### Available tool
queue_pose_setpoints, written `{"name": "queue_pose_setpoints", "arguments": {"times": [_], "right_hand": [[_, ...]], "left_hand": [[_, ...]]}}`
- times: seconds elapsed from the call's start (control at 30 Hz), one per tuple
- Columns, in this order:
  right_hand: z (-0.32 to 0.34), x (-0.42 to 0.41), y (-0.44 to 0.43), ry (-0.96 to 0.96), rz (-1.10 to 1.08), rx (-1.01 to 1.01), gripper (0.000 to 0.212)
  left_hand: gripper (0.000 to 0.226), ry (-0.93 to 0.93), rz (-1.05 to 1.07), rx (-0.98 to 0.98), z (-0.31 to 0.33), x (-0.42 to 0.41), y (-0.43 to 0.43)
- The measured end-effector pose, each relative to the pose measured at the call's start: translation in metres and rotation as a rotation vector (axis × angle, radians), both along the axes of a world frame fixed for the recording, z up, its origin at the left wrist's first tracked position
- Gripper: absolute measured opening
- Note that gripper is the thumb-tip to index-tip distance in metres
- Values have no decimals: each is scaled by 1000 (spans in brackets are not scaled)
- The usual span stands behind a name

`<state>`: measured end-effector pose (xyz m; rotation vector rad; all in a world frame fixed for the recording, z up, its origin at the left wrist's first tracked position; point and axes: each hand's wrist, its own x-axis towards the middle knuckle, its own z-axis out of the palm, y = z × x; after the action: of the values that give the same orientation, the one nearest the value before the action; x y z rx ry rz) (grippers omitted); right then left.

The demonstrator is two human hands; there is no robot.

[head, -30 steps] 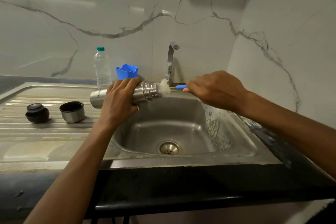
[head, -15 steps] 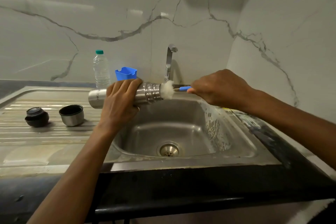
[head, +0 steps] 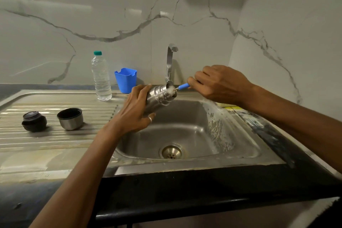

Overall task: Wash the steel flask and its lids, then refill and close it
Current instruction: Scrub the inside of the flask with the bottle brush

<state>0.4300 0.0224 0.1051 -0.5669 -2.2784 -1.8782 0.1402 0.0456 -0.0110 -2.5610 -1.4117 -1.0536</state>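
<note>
Head view: at mid-frame, above the sink (head: 194,167), the left hand (head: 135,113) wraps its fingers round the flask (head: 159,96), which tilts with its mouth up and to the right, close to the tap (head: 170,61). The right hand (head: 220,83) pinches the blue handle of a brush (head: 182,86); its white bristles sit in the flask's mouth. At left, on the drainboard (head: 55,140), the stopper (head: 34,121) and the cap (head: 70,118) stand side by side, apart. Behind them stand a bottle (head: 101,77) and a blue cup (head: 125,79).

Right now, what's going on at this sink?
A person is washing a steel flask over the sink. The left hand grips the flask tilted, while the right hand holds a bottle brush by its blue handle, bristles in the mouth. The black lid and steel cup lid sit apart on the drainboard.
</note>
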Motion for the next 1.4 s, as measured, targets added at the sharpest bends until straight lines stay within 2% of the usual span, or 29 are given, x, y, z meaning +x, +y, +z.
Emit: {"name": "queue_pose_setpoints", "arguments": {"times": [0.17,0.27,0.33,0.4,0.47,0.5,0.53,0.57,0.63,0.7,0.73,0.8,0.87,0.9,0.97,1.03,1.07,1.1,1.13,1.2,1.23,1.3,1.4], "right_hand": [[-5,1,-11,-6,-23,-2,28],[-20,-7,-17,93,-66,-175,31],[-34,-22,-26,307,-97,-443,38],[-32,-38,-34,612,-149,-826,42],[-17,-43,-39,944,-195,-1283,35],[-9,-41,-39,1026,-202,-1384,32],[-2,-38,-38,1014,-201,-1381,32],[3,-34,-36,877,-199,-1224,34],[6,-24,-28,458,-140,-643,32],[5,-18,-24,210,-71,-261,32],[0,-19,-21,150,-71,-183,34],[-17,-26,-16,126,-67,-171,33],[-36,-36,-15,205,-100,-320,26],[-44,-42,-18,304,-117,-446,27],[-41,-47,-22,654,-151,-888,35],[-26,-45,-28,1168,-186,-1510,35],[-21,-41,-27,1303,-199,-1643,34],[-16,-37,-28,1303,-191,-1652,33],[-13,-32,-27,1150,-175,-1475,35],[-15,-22,-21,596,-124,-764,39],[-17,-19,-19,412,-71,-503,36],[-23,-19,-17,265,-58,-338,31],[-46,-29,-16,294,-88,-366,33]], "left_hand": [[90,52,86,26,-1,-4,8],[79,23,96,144,0,-3,6],[74,-12,103,237,5,-3,3],[71,-5,145,317,9,-3,-1],[70,12,194,349,10,-6,-2],[70,8,211,342,10,-9,-1],[71,-4,222,326,9,-14,0],[72,-25,225,307,9,-19,0],[75,-90,211,261,9,-26,0],[75,-140,195,228,9,-25,-1],[74,-138,182,227,10,-22,-2],[70,-97,145,255,11,-15,-4],[70,-52,135,285,10,-11,-5],[71,-35,153,297,9,-12,-5],[72,-3,212,330,7,-14,-6],[69,7,253,375,7,-17,-6],[68,-1,268,389,8,-18,-6],[68,-12,279,392,8,-19,-6],[69,-23,281,393,9,-20,-5],[71,-47,254,373,8,-21,-5],[73,-65,229,354,8,-21,-4],[75,-93,188,332,9,-18,-3],[72,-49,169,391,10,-14,-5]]}}
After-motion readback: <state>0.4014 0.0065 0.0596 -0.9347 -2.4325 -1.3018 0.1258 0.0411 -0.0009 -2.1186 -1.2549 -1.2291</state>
